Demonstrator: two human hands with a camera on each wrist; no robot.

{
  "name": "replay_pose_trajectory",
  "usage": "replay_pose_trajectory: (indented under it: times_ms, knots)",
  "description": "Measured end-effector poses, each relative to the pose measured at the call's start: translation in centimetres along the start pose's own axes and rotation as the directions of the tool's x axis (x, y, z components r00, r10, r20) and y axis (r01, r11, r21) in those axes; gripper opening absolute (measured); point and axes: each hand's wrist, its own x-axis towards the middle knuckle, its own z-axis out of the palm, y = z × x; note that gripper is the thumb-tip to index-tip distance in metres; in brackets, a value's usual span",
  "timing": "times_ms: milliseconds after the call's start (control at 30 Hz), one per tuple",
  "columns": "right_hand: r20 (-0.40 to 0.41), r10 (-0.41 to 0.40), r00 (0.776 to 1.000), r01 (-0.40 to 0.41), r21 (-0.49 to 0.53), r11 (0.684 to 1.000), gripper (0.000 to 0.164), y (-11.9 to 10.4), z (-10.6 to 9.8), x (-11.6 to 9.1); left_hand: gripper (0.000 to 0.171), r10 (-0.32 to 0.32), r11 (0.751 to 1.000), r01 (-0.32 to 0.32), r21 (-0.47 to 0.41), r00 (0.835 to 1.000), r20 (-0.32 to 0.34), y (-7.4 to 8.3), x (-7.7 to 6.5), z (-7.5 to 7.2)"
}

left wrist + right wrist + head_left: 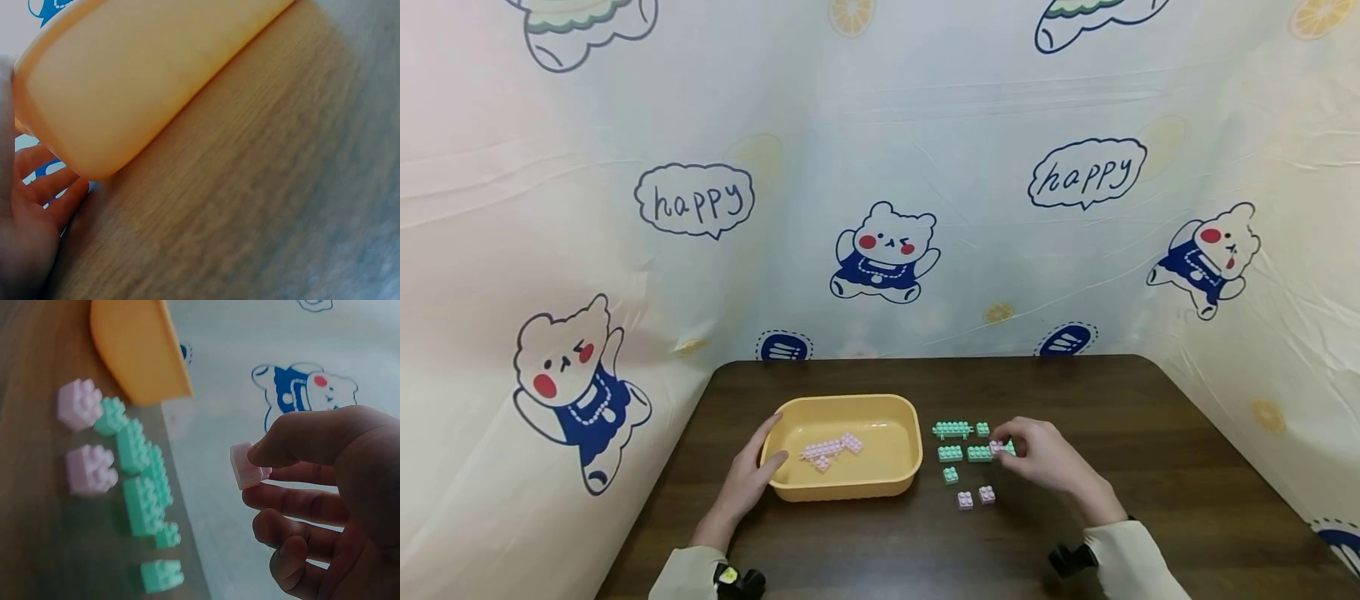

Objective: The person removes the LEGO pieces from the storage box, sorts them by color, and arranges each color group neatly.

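A yellow plastic basin (850, 492) stands on the table, with several pink building bricks (823, 450) lying inside. My left hand (752, 468) grips its left end, thumb over the rim and fingers along the outer wall. In the left wrist view, those fingers (53, 184) show beside the basin's corner. To the right of the basin, my right hand (1048, 454) pinches a pink brick (244, 467) between thumb and fingers, above the table. Green bricks (142, 506) lie in loose rows just left of this hand, and two pink bricks (976, 497) sit nearer the front.
The dark wooden table (865, 558) meets a printed cloth backdrop (880, 125) at its back and sides. A long green brick with side pegs (952, 429) lies close to the basin's right wall. Dark devices (741, 582) are strapped on both wrists.
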Motion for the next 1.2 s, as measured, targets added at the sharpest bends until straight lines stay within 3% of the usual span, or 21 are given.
replay_pose_trajectory:
  times_ms: [200, 500, 1200]
  knots:
    - [-0.007, 0.02, 1.0, -0.02, -0.011, 1.0, 0.013, 1.3, 0.3, -1.7, 0.061, 0.013, 1.0, -0.013, 0.018, 1.0, 0.001, 0.1, -0.1, -0.1]
    - [0.054, 0.096, 0.994, -0.096, 0.001, 0.995, 0.014, 2.3, 0.6, -2.7, 0.062, 0.003, 1.0, -0.003, -0.003, 1.0, -0.006, -0.2, 0.0, 0.0]
    - [0.066, 0.075, 0.995, -0.075, 0.0, 0.997, 0.009, 3.1, 2.7, -4.0, 0.061, 0.005, 1.0, -0.005, 0.005, 1.0, 0.004, 0.1, 0.0, 0.0]
